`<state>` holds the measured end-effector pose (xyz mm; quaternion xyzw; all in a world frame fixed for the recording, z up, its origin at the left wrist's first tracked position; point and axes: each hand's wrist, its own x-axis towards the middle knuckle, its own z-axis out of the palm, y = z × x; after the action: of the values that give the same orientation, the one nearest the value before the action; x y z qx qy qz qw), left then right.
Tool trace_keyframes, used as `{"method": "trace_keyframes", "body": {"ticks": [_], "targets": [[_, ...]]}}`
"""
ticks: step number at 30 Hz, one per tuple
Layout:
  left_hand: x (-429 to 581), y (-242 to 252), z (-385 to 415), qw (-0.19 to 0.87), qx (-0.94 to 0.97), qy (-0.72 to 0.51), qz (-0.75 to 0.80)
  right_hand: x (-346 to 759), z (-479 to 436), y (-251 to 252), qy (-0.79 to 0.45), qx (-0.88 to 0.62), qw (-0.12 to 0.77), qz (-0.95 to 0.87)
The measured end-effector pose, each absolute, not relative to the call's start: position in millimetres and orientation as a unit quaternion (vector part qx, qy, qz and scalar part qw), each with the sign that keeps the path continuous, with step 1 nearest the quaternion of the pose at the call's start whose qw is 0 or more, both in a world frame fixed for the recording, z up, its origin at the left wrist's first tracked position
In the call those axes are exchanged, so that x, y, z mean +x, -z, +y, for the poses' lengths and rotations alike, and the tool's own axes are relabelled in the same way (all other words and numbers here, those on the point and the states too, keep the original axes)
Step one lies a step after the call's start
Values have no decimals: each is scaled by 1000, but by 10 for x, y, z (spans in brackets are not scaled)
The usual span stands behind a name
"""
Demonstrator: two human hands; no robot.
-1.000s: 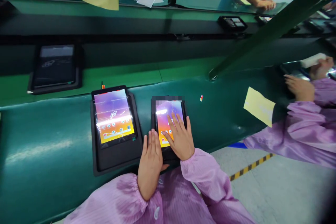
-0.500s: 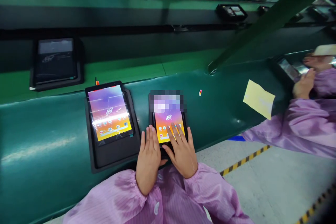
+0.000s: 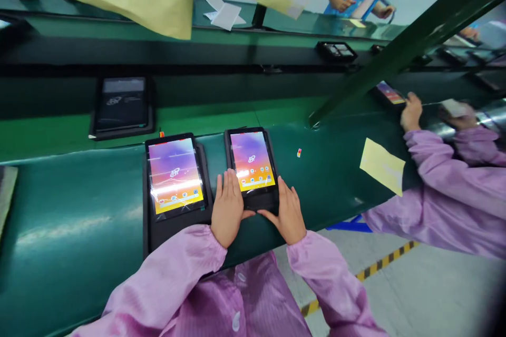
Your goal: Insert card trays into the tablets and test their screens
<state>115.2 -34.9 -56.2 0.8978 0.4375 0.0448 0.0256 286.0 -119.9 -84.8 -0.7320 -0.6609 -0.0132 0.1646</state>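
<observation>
A small lit tablet (image 3: 251, 163) with an orange and purple screen lies on a dark tray on the green bench (image 3: 79, 205). My left hand (image 3: 227, 205) lies flat against its lower left edge, fingers straight and together, thumb reaching along the bottom edge. At the lower right corner rests my right hand (image 3: 288, 213), fingers up the right edge and thumb along the bottom. Neither hand wraps round the tablet. A second, larger lit tablet (image 3: 175, 176) sits on its own dark tray (image 3: 174, 231) just to the left, untouched.
A dark-screened tablet (image 3: 122, 103) lies on the green belt behind. A yellow paper (image 3: 382, 166) and a small red and white piece (image 3: 299, 152) lie to the right. A co-worker's pink sleeve (image 3: 435, 168) and hand (image 3: 411, 113) are at the right. A green beam (image 3: 395, 37) slants overhead.
My right hand has slid off the tablet's screen down to its lower right corner. My left hand has stayed at the lower left edge. The co-worker's hand has reached farther out.
</observation>
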Motion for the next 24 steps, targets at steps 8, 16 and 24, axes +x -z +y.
{"method": "trace_keyframes", "body": {"ticks": [8, 16, 24], "targets": [[594, 387, 271, -30, 813, -202, 545, 3109, 285, 788, -35, -770, 187, -609], [-930, 250, 1457, 78, 559, -245, 788, 3184, 1508, 477, -51, -796, 240, -553], [-1077, 318, 2224, 248, 575, -126, 769, 2103, 1129, 597, -137, -689, 326, -632]]}}
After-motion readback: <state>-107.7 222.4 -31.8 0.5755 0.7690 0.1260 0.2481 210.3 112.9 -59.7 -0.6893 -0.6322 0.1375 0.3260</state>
